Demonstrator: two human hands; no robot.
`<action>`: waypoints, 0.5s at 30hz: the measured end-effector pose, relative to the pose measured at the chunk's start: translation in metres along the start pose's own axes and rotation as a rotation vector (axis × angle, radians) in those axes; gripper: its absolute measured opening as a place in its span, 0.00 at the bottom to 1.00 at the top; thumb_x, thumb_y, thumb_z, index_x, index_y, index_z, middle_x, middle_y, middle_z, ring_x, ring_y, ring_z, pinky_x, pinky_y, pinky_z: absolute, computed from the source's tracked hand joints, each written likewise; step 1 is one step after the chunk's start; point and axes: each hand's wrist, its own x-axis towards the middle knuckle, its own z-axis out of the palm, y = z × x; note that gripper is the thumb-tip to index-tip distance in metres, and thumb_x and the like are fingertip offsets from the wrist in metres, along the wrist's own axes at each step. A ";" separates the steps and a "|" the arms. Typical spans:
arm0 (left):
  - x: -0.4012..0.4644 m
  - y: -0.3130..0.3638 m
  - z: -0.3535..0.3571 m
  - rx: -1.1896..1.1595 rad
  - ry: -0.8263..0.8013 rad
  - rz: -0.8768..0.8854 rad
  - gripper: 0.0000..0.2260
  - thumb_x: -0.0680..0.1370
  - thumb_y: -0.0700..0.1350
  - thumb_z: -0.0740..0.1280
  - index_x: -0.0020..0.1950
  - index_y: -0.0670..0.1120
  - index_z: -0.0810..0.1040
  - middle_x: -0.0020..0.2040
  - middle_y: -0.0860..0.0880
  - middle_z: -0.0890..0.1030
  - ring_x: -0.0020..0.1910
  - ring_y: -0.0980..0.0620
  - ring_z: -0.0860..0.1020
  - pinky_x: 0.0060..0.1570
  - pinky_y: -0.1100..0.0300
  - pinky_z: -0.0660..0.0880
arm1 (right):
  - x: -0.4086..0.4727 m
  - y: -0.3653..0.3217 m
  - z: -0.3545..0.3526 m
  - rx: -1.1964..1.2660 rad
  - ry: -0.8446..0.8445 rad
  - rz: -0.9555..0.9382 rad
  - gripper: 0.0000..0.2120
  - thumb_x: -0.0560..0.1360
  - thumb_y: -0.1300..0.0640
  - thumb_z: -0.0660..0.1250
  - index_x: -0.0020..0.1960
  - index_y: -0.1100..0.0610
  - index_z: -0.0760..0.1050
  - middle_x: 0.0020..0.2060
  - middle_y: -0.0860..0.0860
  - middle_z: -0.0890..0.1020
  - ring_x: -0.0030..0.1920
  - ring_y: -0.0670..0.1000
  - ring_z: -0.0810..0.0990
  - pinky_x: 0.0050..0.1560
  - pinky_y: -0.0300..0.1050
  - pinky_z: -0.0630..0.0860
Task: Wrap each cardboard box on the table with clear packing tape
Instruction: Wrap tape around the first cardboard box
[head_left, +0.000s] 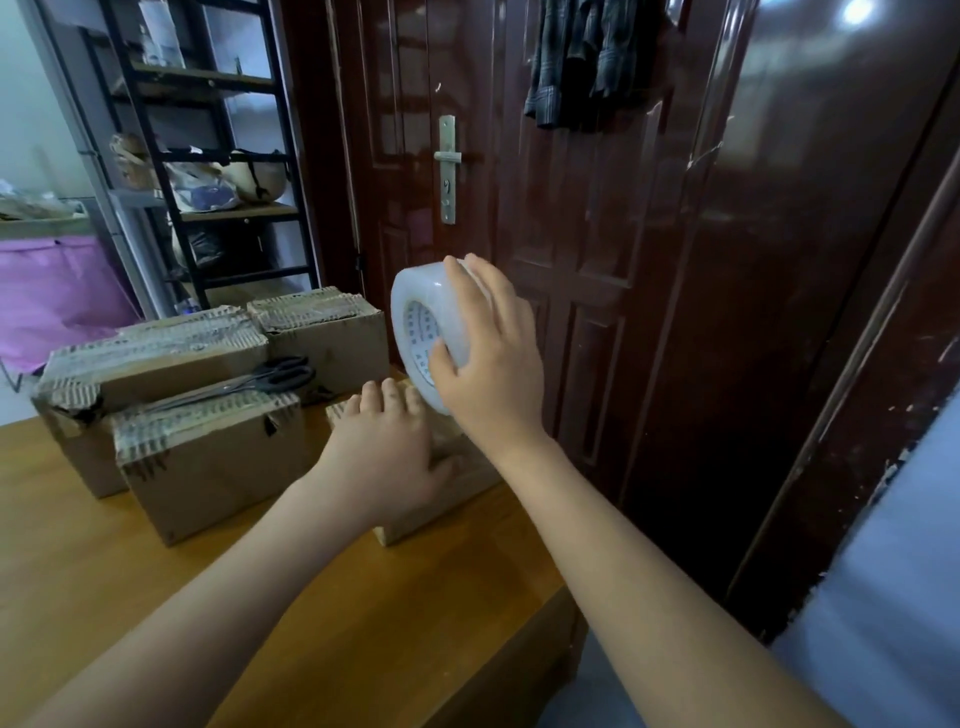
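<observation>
The fingers (470, 275) of the right hand (488, 358) curl over the rim of a roll of clear tape (423, 322), with the thumb pressed against its printed core, so they are clamped on the roll. It is held upright on edge in mid-frame, above the far end of a small cardboard box (447, 483).

The left hand (387, 457) lies palm down on top of that box, its fingers straight and close together, pressing flat. Both forearms reach in from the lower edge of the frame, the right one raised, the left one low over the worktop (156, 597).

The box under the hand stands near the right edge of the wooden, honey-coloured worktop. Left of it stand three more cardboard boxes: a near one (208, 467), a long one (150, 364) behind it, and one at the back (327, 327). All are shut, so their contents cannot be seen; their tops show ragged corrugated edges under glossy tape. Black-handled scissors (260, 382) rest across the near and long boxes.

A dark glossy door (571, 208) fills the upper right of the frame, a black metal shelf (208, 130) the upper left.
</observation>
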 end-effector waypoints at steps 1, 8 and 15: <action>0.000 0.000 0.003 -0.008 0.023 -0.004 0.38 0.79 0.65 0.53 0.78 0.39 0.52 0.76 0.38 0.59 0.74 0.39 0.59 0.73 0.47 0.59 | -0.007 0.002 0.003 0.015 0.030 -0.002 0.33 0.71 0.60 0.70 0.74 0.53 0.63 0.72 0.54 0.66 0.66 0.55 0.68 0.56 0.31 0.66; 0.002 0.000 0.005 -0.042 0.036 -0.009 0.36 0.80 0.62 0.52 0.79 0.39 0.49 0.77 0.38 0.57 0.76 0.40 0.56 0.74 0.48 0.57 | -0.021 0.004 0.005 0.037 0.094 -0.047 0.36 0.70 0.61 0.72 0.73 0.52 0.60 0.73 0.56 0.63 0.68 0.50 0.66 0.49 0.34 0.72; 0.002 -0.001 0.003 -0.086 0.065 -0.026 0.38 0.78 0.66 0.54 0.78 0.40 0.53 0.76 0.41 0.61 0.74 0.42 0.60 0.71 0.50 0.60 | 0.007 -0.001 -0.033 -0.034 -0.342 -0.022 0.36 0.73 0.57 0.69 0.77 0.49 0.58 0.77 0.49 0.56 0.64 0.53 0.73 0.37 0.27 0.63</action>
